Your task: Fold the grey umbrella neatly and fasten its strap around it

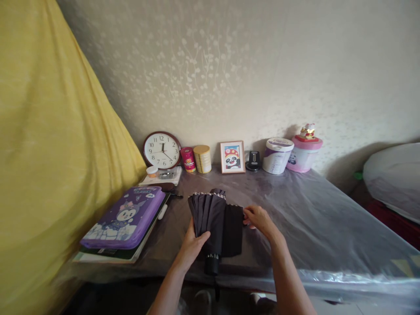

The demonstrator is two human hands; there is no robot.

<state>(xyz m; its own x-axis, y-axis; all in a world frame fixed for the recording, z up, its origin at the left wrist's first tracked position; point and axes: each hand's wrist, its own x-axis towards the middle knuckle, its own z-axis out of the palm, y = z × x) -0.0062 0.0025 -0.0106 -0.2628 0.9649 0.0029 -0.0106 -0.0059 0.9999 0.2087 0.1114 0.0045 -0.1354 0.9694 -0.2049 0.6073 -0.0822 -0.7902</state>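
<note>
A black folding umbrella [212, 223] is collapsed, its pleated canopy gathered and edged with a pale patterned trim. Its dark handle end points toward me, over the near part of the table. My left hand [193, 245] is wrapped round the left side of the folded canopy, thumb on top. On the right, one flat black panel of the canopy [232, 229] is spread out. My right hand [257, 218] pinches the upper right corner of that panel between thumb and fingers.
A purple cartoon case [124, 218] lies on books at the left, beside a yellow curtain [49, 131]. Along the wall stand a clock [162, 150], a red can [188, 159], a yellow tin [202, 159], a picture frame [232, 156], and white [278, 156] and pink [302, 154] tubs.
</note>
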